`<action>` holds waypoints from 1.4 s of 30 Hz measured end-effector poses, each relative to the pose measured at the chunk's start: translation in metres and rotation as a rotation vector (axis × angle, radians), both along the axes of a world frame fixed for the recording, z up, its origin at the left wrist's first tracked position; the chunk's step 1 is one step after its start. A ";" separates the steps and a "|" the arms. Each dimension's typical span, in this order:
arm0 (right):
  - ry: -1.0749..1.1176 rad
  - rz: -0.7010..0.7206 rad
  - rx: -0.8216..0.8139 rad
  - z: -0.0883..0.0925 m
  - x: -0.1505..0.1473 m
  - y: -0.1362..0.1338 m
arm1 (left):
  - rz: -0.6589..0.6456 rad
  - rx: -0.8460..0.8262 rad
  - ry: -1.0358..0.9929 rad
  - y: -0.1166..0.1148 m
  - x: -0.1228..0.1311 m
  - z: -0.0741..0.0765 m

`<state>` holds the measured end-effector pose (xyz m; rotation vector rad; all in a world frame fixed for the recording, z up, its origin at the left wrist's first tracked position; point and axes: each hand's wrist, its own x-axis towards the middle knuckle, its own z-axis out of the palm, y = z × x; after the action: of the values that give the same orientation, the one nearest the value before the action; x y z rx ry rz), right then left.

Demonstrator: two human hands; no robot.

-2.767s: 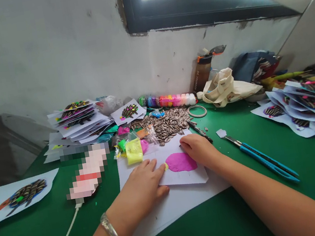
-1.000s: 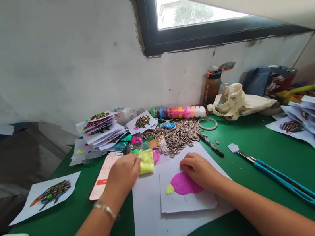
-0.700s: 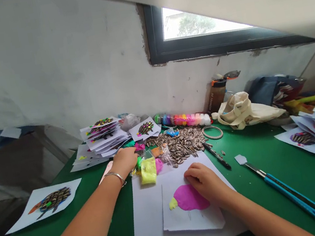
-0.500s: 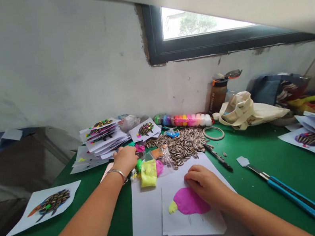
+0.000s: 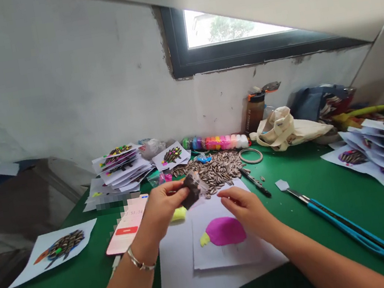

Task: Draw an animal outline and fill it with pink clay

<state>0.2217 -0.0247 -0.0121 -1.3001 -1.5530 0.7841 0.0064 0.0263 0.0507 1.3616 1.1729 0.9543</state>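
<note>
Pinched in my left hand [image 5: 167,204] is a small clear bag of dark clay [image 5: 191,190], held above the white paper. My right hand [image 5: 243,206] hovers to the right of the bag, thumb and fingers apart, nothing between them. Under it, a white card [image 5: 212,262] bears a flat magenta clay oval [image 5: 226,231] with a yellow clay head [image 5: 204,239] at its left and faint drawn legs. A yellow clay packet [image 5: 178,214] is partly hidden behind my left hand. Beyond lies a heap of striped seeds [image 5: 220,168].
A phone [image 5: 128,226] lies left of my left hand. Card stacks [image 5: 127,174] stand at the back left and right. A pen [image 5: 255,183], tape ring [image 5: 250,156], blue-handled tool [image 5: 348,223], clay tubs [image 5: 216,143], bottle [image 5: 256,112] and cloth bag [image 5: 291,130] are to the right and back.
My left hand has come back from the pile of packets, now holding the dark clay bag. My right hand has lifted off the card. The view has shifted slightly, and the phone is uncovered.
</note>
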 end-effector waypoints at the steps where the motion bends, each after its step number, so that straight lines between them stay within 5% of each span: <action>1: 0.111 -0.006 -0.078 0.006 -0.002 -0.003 | -0.029 -0.062 -0.039 -0.009 0.006 -0.004; 7: 0.297 0.107 -0.218 0.035 -0.014 -0.023 | -0.209 -0.191 -0.191 -0.039 0.020 -0.017; 18: 0.450 0.205 -0.384 0.021 -0.013 -0.021 | -0.360 -0.230 -0.084 -0.034 0.015 -0.044; 22: 0.623 0.268 -0.560 0.016 -0.006 -0.019 | -0.401 -0.212 -0.021 -0.029 0.013 -0.047; 28: 0.600 0.358 -0.708 0.012 0.004 -0.015 | -0.443 -0.167 0.064 -0.027 0.013 -0.050; 42: 0.604 0.568 -0.741 0.010 0.009 -0.015 | -0.557 -0.205 0.017 -0.035 0.010 -0.042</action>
<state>0.2311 -0.0399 -0.0024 -0.9309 -1.1495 2.0421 0.0168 -0.0086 0.0087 1.4207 0.8075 0.4133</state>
